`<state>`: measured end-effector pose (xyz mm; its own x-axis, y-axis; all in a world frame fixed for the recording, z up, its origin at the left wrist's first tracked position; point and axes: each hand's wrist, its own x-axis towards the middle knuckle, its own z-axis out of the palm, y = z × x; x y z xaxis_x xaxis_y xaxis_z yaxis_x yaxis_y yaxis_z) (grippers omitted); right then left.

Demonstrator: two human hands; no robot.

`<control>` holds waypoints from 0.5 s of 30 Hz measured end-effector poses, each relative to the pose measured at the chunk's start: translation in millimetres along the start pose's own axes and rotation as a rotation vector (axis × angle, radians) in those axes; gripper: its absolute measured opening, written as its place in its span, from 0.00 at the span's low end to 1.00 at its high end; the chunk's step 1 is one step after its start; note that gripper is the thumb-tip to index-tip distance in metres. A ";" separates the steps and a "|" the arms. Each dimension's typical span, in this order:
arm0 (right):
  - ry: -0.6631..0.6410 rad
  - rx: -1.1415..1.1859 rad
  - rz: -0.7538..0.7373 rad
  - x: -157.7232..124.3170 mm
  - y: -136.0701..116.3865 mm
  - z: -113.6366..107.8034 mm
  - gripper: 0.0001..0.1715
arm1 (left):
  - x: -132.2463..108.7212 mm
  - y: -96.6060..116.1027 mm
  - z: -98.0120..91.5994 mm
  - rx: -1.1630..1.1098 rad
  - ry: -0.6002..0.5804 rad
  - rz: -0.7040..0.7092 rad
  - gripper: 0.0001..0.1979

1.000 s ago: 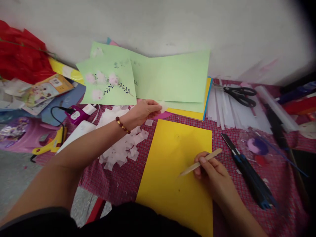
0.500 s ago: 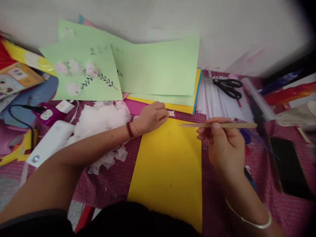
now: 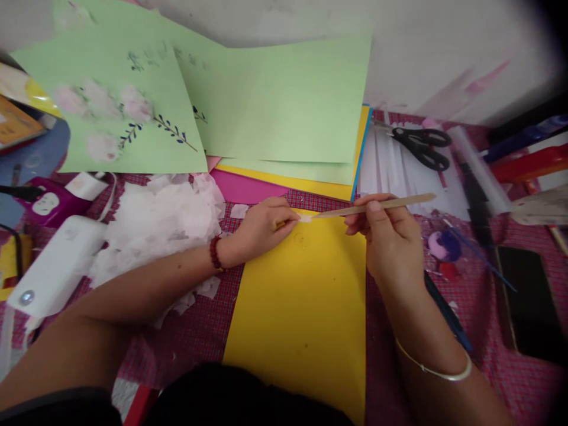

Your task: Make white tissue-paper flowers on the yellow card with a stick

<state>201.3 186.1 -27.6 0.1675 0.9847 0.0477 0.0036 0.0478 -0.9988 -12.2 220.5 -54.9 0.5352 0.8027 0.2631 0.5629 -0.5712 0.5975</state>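
Observation:
My left hand (image 3: 267,229) is closed in a pinch on a small piece of pale tissue paper (image 3: 305,219), over the top edge of a yellow sheet (image 3: 297,307). In my right hand (image 3: 390,236) is a thin wooden stick (image 3: 402,202), gripped between thumb and fingers. The stick's pointed tip is right beside the pale piece; whether they touch I cannot tell. A heap of white tissue pieces (image 3: 160,219) lies left of the yellow sheet, and one loose tissue square (image 3: 239,211) rests just behind my left hand.
Green cards (image 3: 284,106) with puffy pale flowers stand against the wall. Black scissors (image 3: 421,145) lie on white papers at the right, near a dark phone (image 3: 530,299). On the left are a white power bank (image 3: 57,266) and a purple plug adapter (image 3: 51,201).
The stick's tip has moved left and slightly down, up to the tissue piece. My right hand has shifted left and up a little. The camera view has also shifted.

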 end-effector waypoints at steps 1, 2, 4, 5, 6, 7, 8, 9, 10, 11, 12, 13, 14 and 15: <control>0.002 -0.011 -0.005 0.0 0.3 -0.1 0.09 | -1.7 0.6 -0.5 0.046 -0.009 0.047 0.12; 0.001 -0.025 -0.013 -0.1 0.4 -0.1 0.09 | -3.3 1.4 -1.1 0.101 -0.019 0.100 0.12; -0.010 -0.057 -0.033 -0.6 0.3 0.5 0.10 | -5.8 3.2 -2.7 0.222 -0.038 0.203 0.14; -0.021 -0.074 -0.040 -0.9 0.2 1.1 0.10 | -6.8 4.3 -3.7 0.281 -0.050 0.249 0.14; -0.032 -0.090 -0.048 -1.3 0.0 1.7 0.11 | -7.7 5.6 -4.7 0.336 -0.064 0.293 0.14; -0.045 -0.108 -0.053 -1.5 -0.4 2.5 0.11 | -8.5 6.9 -5.8 0.389 -0.079 0.331 0.14; -0.055 -0.127 -0.058 -1.8 -1.0 3.3 0.11 | -9.1 8.3 -6.9 0.441 -0.094 0.364 0.14; -0.065 -0.148 -0.060 -1.9 -1.8 4.1 0.11 | -9.7 9.6 -8.0 0.491 -0.108 0.394 0.13; -0.073 -0.169 -0.061 -2.0 -2.6 4.9 0.11 | -10.0 10.7 -9.0 0.534 -0.118 0.420 0.13; -0.078 -0.187 -0.062 -1.9 -3.6 5.6 0.11 | -10.3 11.6 -9.8 0.568 -0.119 0.447 0.13; -0.077 -0.203 -0.063 -1.7 -4.4 6.1 0.11 | -10.4 12.3 -10.5 0.593 -0.116 0.472 0.13; -0.073 -0.216 -0.066 -1.4 -5.2 6.5 0.11 | -10.3 12.7 -11.0 0.608 -0.107 0.497 0.13; -0.066 -0.225 -0.072 -1.1 -5.7 6.6 0.12 | -10.2 12.9 -11.4 0.613 -0.095 0.521 0.13; -0.057 -0.229 -0.080 -0.7 -5.9 6.5 0.12 | -10.0 13.0 -11.6 0.614 -0.081 0.541 0.13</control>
<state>194.7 186.2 -21.7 0.1017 0.9875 0.1200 0.2394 0.0928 -0.9665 -17.6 207.1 -40.9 0.8621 0.3877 0.3264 0.4456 -0.8867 -0.1235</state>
